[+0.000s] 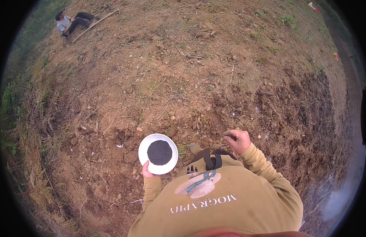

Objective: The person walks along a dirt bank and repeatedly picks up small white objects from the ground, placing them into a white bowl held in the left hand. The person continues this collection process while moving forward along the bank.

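My left hand [146, 171] grips the near left rim of a round white bowl [143, 149], with the thumb over its edge. A round heap of fine black granules [159, 152] covers the bowl's middle; what they are I cannot tell. To the right of the bowl, my right hand [240, 141] hangs over the dug soil. Its fingers are curled and the thumb lies near the forefinger. Whether something small is pinched between them cannot be seen.
Loose brown soil [159, 97] with stones, twigs and dry stalks slopes around me. A person [65, 25] sits far left beside a long-handled tool [95, 26]. Dry grass [37, 166] borders the left. Small red objects [336, 57] lie far right. My shoe tip [194, 147] shows below.
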### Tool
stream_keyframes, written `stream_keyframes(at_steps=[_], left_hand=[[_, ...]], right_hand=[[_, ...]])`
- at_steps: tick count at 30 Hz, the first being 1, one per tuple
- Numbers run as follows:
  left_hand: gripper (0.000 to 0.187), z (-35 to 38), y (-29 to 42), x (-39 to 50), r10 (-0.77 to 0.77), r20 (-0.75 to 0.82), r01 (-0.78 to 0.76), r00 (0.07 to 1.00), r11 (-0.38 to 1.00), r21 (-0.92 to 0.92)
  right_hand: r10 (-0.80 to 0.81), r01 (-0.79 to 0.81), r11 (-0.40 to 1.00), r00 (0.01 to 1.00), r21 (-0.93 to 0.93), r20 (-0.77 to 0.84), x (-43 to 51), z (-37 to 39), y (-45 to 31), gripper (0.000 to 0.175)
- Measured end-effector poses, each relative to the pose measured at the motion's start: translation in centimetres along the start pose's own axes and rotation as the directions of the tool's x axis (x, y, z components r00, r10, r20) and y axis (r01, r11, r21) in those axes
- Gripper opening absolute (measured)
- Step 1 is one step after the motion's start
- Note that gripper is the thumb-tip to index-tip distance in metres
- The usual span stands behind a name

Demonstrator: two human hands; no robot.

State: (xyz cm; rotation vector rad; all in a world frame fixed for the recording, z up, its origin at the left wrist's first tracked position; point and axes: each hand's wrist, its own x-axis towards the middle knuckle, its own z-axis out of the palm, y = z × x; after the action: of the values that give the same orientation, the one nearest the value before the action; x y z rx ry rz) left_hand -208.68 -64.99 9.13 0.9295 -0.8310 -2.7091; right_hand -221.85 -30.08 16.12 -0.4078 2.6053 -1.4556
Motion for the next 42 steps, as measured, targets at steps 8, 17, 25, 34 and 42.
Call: stream_keyframes(at_steps=[8,17,25,34,42], left_hand=[[0.051,5.3,2.6,2.9,-0.002,-0.001,0.002,1.000,0.999,-0.043],[0.050,10.1,3.9,8.2,0.075,0.040,-0.074,0.996,0.997,-0.014],[0.051,20.2,2.2,19.0,0.083,0.064,-0.086,0.994,0.995,0.047],[0.053,33.0,0.5,29.5,0.035,0.152,-0.064,0.988,0.979,0.195],[0.058,40.0,-0.7,34.0,-0.040,0.143,-0.007,0.989,0.949,0.315]], right_hand=[[0.117,-0.115,0.993,0.991,0.032,-0.064,2.1,0.4,1.5,0.013],[0.087,-0.086,0.995,0.996,-0.043,0.009,10.8,-1.2,2.5,0.012],[0.165,-0.169,0.982,0.985,-0.083,-0.053,21.1,-6.3,11.8,0.013],[0.308,-0.305,0.952,0.942,0.038,-0.135,31.4,-13.6,18.1,0.012],[0.370,-0.324,0.922,0.897,0.210,-0.241,32.3,-14.7,21.2,0.014]])
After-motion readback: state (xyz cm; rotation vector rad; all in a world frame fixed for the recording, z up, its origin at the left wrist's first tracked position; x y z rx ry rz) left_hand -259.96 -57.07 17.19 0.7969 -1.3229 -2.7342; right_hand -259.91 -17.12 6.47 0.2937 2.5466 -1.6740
